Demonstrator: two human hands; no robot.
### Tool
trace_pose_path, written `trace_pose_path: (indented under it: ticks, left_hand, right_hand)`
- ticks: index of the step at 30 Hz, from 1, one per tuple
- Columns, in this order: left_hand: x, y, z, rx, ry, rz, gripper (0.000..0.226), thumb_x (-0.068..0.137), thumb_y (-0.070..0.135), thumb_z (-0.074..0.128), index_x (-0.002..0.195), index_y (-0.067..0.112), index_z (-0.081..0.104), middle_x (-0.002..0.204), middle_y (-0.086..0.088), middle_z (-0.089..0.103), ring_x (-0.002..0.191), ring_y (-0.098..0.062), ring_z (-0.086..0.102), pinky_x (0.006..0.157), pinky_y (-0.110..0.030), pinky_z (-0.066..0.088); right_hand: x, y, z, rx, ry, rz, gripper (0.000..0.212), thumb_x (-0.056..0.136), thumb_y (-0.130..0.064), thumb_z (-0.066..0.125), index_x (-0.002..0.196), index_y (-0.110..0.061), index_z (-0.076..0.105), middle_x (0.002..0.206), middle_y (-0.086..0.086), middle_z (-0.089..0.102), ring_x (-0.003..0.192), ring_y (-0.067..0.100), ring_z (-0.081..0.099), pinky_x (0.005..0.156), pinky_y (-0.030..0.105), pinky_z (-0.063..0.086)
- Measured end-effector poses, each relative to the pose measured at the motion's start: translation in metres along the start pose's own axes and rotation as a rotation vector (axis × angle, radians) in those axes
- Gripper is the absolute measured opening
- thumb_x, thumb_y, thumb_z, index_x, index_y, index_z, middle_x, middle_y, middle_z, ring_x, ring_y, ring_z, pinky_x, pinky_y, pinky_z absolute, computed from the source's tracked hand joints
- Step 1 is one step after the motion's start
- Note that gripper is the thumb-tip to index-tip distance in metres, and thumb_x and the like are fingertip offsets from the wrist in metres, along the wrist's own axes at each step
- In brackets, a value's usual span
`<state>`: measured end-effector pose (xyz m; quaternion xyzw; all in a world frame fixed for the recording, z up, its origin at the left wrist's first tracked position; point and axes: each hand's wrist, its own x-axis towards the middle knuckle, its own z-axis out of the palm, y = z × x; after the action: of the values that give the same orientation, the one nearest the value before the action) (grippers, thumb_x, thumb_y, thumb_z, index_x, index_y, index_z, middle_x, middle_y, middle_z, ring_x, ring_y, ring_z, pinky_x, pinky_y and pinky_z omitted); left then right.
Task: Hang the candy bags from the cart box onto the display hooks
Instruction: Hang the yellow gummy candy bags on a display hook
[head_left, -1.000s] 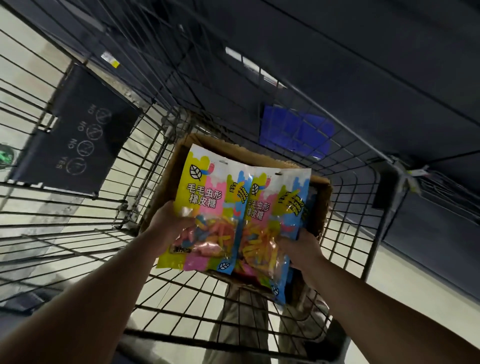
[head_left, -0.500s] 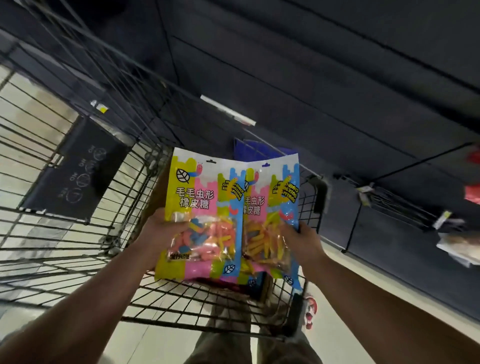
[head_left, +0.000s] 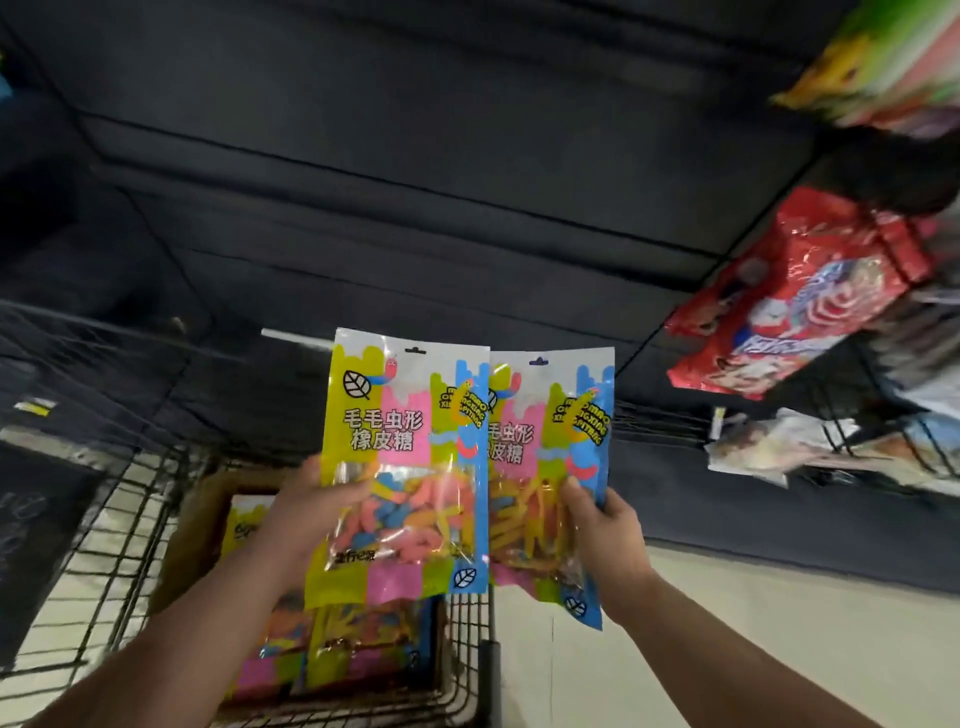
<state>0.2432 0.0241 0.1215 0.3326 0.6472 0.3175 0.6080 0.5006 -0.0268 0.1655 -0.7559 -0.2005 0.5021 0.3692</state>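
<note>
I hold two colourful gummy-worm candy bags upright in front of me. My left hand (head_left: 304, 512) grips the left candy bag (head_left: 402, 457) by its left edge. My right hand (head_left: 605, 538) grips the right candy bag (head_left: 545, 467) by its right edge; the left bag overlaps it. Below them the cardboard cart box (head_left: 200, 519) holds more of the same bags (head_left: 358, 654). At the right, display hooks (head_left: 852, 441) on a dark rack carry other snack bags.
The wire cart (head_left: 104, 561) surrounds the box at lower left, its corner post (head_left: 488, 680) just below the held bags. A red snack bag (head_left: 795, 301) and pale packets (head_left: 769, 441) hang at the right. Dark shelf panels fill the background; pale floor shows at lower right.
Both hands have lifted the two bags up out of the cart box and carried them rightward. The view has swung toward the display rack, bringing hanging snack bags into sight.
</note>
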Motion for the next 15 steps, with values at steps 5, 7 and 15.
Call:
trace_pose_path:
  ticks: [5,7,15]
  left_hand:
    - [-0.005,0.026,0.061,0.055,-0.113,0.081,0.031,0.083,-0.003,0.066,0.113,0.003,0.063,0.106,-0.017,0.07,0.085,-0.024,0.067,0.067,-0.027,0.052]
    - [-0.011,0.033,0.09,0.062,-0.143,0.097,0.03,0.084,-0.006,0.064,0.112,0.003,0.062,0.107,-0.019,0.069,0.09,-0.029,0.066,0.078,-0.035,0.054]
    - [-0.09,0.05,0.242,0.122,-0.334,0.172,0.022,0.079,0.0,0.07,0.094,0.014,0.063,0.092,-0.013,0.069,0.076,-0.026,0.063,0.063,-0.03,0.047]
  right_hand:
    - [-0.007,-0.008,-0.062,0.106,0.103,-0.018,0.015,0.096,-0.028,0.055,0.095,-0.015,0.062,0.099,0.012,0.071,0.094,0.032,0.068,0.089,0.05,0.054]
    - [-0.009,-0.007,-0.091,0.154,0.135,-0.027,0.014,0.095,-0.025,0.055,0.096,-0.015,0.064,0.099,0.012,0.072,0.095,0.032,0.068,0.09,0.051,0.054]
    - [-0.043,0.024,-0.25,0.301,0.331,-0.083,0.016,0.095,-0.023,0.054,0.091,-0.013,0.066,0.091,0.013,0.074,0.088,0.034,0.07,0.085,0.052,0.056]
